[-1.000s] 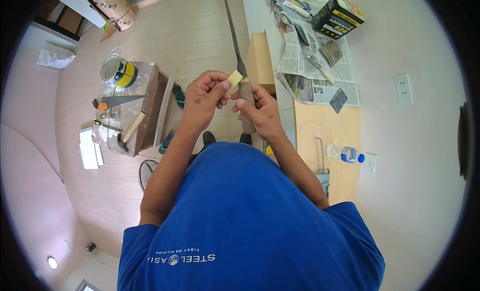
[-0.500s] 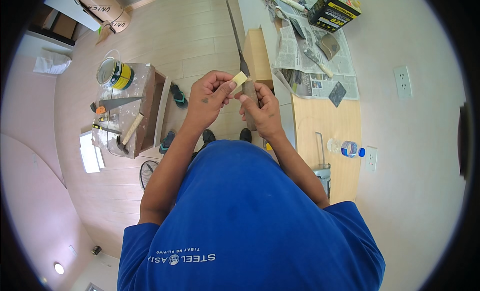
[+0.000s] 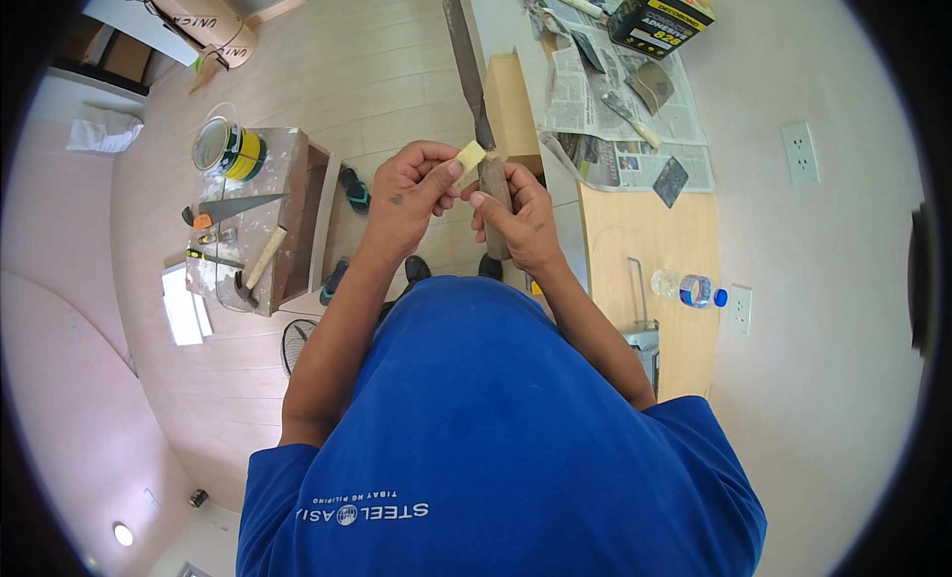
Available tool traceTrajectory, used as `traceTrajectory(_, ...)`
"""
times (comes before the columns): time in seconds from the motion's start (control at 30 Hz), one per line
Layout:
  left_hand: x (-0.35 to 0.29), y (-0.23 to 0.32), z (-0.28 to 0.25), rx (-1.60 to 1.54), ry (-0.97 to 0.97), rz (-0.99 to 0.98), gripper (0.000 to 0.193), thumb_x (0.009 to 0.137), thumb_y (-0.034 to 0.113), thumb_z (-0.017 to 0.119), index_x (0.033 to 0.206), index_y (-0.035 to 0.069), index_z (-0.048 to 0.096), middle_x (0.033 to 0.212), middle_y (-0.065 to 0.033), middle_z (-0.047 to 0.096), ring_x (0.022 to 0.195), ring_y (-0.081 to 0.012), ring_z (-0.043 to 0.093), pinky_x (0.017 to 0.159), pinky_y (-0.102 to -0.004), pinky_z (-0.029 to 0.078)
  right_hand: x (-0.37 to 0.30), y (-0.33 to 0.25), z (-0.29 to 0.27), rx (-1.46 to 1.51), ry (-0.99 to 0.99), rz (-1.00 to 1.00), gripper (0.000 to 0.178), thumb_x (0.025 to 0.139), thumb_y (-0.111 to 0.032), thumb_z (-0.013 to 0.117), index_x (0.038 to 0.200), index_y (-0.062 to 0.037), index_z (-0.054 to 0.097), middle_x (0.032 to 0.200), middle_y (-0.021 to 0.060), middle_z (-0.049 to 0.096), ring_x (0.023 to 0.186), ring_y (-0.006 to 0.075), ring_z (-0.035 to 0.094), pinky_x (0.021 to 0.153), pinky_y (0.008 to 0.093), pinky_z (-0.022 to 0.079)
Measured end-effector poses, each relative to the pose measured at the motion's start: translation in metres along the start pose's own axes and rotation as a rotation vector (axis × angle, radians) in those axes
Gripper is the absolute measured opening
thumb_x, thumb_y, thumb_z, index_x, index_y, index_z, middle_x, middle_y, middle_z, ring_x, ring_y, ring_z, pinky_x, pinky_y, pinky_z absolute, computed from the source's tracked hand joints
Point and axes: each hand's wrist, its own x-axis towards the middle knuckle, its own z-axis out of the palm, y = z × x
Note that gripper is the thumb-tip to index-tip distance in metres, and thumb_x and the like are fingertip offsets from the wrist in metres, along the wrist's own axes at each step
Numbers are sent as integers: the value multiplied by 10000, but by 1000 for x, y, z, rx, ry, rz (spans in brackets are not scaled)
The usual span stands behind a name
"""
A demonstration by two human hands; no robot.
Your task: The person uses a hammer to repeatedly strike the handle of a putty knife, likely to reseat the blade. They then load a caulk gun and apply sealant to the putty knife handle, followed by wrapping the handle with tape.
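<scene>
My right hand (image 3: 518,218) is closed round the brown wooden handle (image 3: 496,205) of a long flat metal file. The dark file blade (image 3: 464,66) points away from me, its broad face partly turned up. Between the thumb and fingers of my left hand (image 3: 409,192) is a small pale-yellow strip (image 3: 470,158). It lies against the place where blade and handle meet, and whether it is stuck there I cannot tell. Both hands are raised in front of my body, close together.
On the right, a wooden counter (image 3: 645,240) bears newspaper (image 3: 585,111), a black-and-yellow can (image 3: 659,20), a brush (image 3: 633,121) and a plastic bottle (image 3: 694,290). To the left, a paint-spotted box (image 3: 283,171) holds a yellow can (image 3: 238,151), a saw (image 3: 238,205) and a hammer (image 3: 263,260). Slippers (image 3: 354,192) lie beside it.
The file has rolled about its length, so its blade shows a broad face where it showed a thin edge before. Both hands stay nearly in place, with the yellow strip still pinched.
</scene>
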Motion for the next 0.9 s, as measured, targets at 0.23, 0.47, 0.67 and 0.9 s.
traceTrajectory(0.23,1,-3,-2,-25,-11,-15,229,1013,204,743,1129,13,693,807,-4,694,663,-47,599,574,-195,461,1,4,2,34,4,-41,470,955,-114,759,1305,17,474,1083,147,720,742,126,677,592,279,580)
traceTrajectory(0.47,-1,0,0,-162,-22,6,238,1010,200,748,1139,9,690,808,-2,694,655,-47,592,567,-197,459,4,5,-2,141,-75,-61,503,1028,-266,709,1382,-1,468,1234,149,693,939,150,681,718,313,606)
traceTrajectory(0.67,2,-2,4,-42,19,59,237,1015,198,742,1154,14,690,823,-4,697,673,-47,606,582,-199,481,0,10,-3,155,-68,3,531,1064,-360,653,1444,-35,477,1263,121,662,933,143,660,720,307,600)
traceTrajectory(0.9,2,-4,3,-80,11,14,240,1018,202,738,1154,10,689,832,-12,700,677,-48,610,584,-201,488,0,16,-11,184,-35,-3,550,1052,-401,665,1443,-53,498,1195,98,661,840,134,654,618,286,582)
